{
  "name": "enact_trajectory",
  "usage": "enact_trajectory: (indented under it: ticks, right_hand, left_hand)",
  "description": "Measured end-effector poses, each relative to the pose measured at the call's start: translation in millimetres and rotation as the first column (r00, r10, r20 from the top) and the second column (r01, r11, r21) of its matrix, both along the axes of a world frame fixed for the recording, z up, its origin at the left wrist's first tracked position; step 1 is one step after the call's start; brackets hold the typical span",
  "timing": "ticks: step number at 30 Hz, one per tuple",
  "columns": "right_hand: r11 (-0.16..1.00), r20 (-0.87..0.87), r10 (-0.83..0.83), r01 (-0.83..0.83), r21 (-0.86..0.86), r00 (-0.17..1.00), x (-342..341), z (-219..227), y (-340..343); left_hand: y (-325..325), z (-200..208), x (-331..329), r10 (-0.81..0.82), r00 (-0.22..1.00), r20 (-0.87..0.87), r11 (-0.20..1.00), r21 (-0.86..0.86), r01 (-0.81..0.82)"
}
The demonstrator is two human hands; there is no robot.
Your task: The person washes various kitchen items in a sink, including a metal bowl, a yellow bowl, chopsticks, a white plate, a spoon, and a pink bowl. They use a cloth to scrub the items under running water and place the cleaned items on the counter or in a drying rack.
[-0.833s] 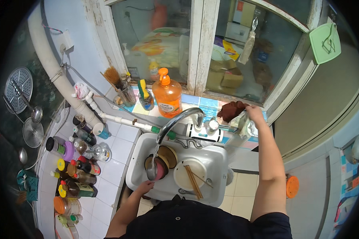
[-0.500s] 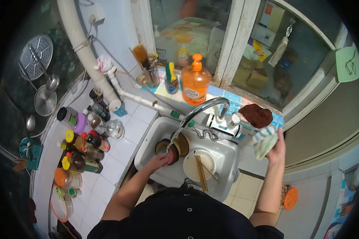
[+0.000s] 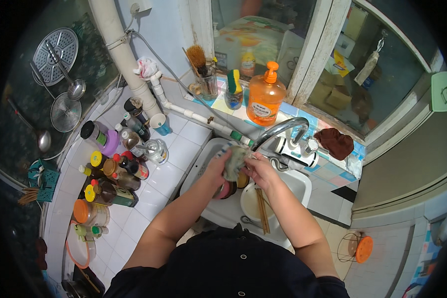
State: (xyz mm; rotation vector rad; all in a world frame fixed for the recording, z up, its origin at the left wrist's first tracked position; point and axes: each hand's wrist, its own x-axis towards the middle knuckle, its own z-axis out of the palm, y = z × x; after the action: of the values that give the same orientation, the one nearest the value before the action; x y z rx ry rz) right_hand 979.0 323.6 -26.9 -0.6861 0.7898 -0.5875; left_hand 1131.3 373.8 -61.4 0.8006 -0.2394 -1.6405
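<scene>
A wet, striped dishcloth (image 3: 237, 163), pale green and white, is bunched between my hands over the left part of the sink (image 3: 303, 191). My left hand (image 3: 217, 166) grips one side of it, fingers closed. On its other side, my right hand (image 3: 259, 170) pinches the edge. Just above is the end of the curved chrome faucet (image 3: 283, 128); the cloth and hands hide where its water lands. Beneath my hands, stacked bowls show in part, including a pink-rimmed bowl (image 3: 226, 190). To their right, a white bowl (image 3: 248, 204) has wooden chopsticks (image 3: 262, 211) lying across it.
An orange soap pump bottle (image 3: 266, 99), a sponge in a cup (image 3: 234, 89) and a brown cloth (image 3: 334, 143) line the tiled ledge behind the sink. Several sauce bottles (image 3: 115, 179) crowd the left counter. A white pipe (image 3: 184, 110) runs along the wall.
My right hand has brought the dishcloth from beyond the sink's right side to under the faucet. My left hand has left the bowls and taken hold of the cloth. The view has shifted slightly.
</scene>
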Motion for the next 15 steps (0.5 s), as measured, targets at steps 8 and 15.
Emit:
enact_trajectory:
  ticks: [8,15]
  right_hand:
    - [0.974,0.285,-0.131,0.069,0.217,0.949,39,-27,10]
    - [0.911,0.407,-0.349,0.202,0.361,0.844,51,-51,11]
  left_hand:
    - [-7,38,-3,0.066,0.997,-0.046,0.997,0.038,-0.064]
    - [-12,-13,-15,0.304,0.469,0.829,0.926,-0.374,0.060]
